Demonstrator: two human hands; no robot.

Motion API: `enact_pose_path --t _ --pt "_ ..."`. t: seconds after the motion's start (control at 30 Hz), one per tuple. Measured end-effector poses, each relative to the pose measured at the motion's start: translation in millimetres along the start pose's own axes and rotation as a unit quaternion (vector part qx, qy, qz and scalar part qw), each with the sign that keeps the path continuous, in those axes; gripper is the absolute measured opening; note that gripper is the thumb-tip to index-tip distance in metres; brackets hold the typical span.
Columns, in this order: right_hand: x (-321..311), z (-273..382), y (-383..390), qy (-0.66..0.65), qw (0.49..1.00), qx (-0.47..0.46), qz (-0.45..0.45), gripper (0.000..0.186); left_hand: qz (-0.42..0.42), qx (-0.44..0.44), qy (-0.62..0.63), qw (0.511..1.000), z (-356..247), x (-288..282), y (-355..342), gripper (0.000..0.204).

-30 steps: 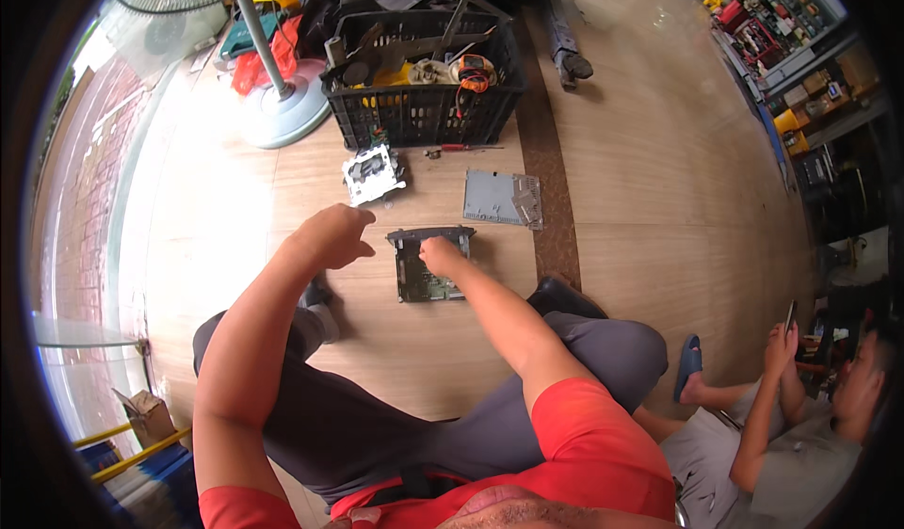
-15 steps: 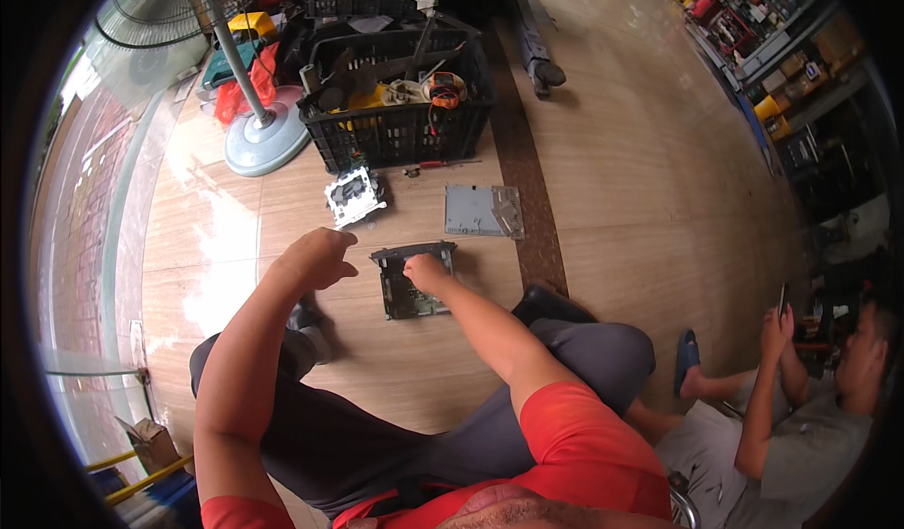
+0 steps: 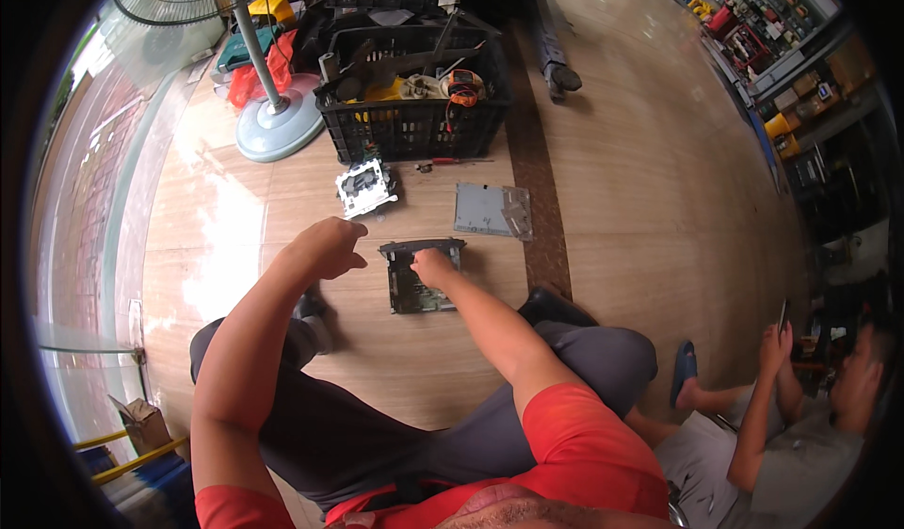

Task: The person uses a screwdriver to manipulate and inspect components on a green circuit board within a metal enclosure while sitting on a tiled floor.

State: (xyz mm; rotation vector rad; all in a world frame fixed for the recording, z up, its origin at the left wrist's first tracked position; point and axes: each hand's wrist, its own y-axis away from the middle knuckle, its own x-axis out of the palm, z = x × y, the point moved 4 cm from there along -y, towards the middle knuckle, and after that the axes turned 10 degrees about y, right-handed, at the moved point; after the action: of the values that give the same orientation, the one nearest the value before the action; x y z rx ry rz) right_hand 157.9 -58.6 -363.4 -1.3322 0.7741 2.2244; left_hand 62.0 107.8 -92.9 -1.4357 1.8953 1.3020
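Note:
On the floor in front of me sits an open, boxy electronic unit (image 3: 403, 289) with a dark front panel along its far side and a green circuit board inside. My right hand (image 3: 432, 266) reaches into it, fingers closed; whether they pinch anything is hidden. My left hand (image 3: 331, 248) hovers left of the unit with thumb and forefinger apart, holding nothing. Beyond it lies a silvery metal mechanism (image 3: 365, 188) with dark parts in its middle. A flat grey metal cover plate (image 3: 480, 208) rests to the right, with a smaller piece (image 3: 515, 213) at its right edge.
A black plastic crate (image 3: 414, 134) full of tools and an orange meter (image 3: 463, 87) stands at the back. Near its foot lies a red-handled screwdriver (image 3: 443, 162). Left of it is a fan's round base (image 3: 281, 124). Another person (image 3: 800, 435) sits at lower right, holding a phone.
The view has shifted slightly, so the floor things sit a little further right. Both hands keep nearly the same places relative to the unit and mechanism.

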Motion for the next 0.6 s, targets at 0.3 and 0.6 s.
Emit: enact_pose_path --t 0.3,0.6 --pt "-6.1 -1.9 7.1 0.006 0.999 -0.008 -0.042 0.023 0.02 -0.023 -0.003 1.0 -10.8 -2.9 -1.0 0.053" --pt "-10.5 3.7 8.6 -0.001 1.0 0.021 -0.023 0.026 0.023 -0.021 -0.006 1.0 -10.0 -3.0 -1.0 0.052"
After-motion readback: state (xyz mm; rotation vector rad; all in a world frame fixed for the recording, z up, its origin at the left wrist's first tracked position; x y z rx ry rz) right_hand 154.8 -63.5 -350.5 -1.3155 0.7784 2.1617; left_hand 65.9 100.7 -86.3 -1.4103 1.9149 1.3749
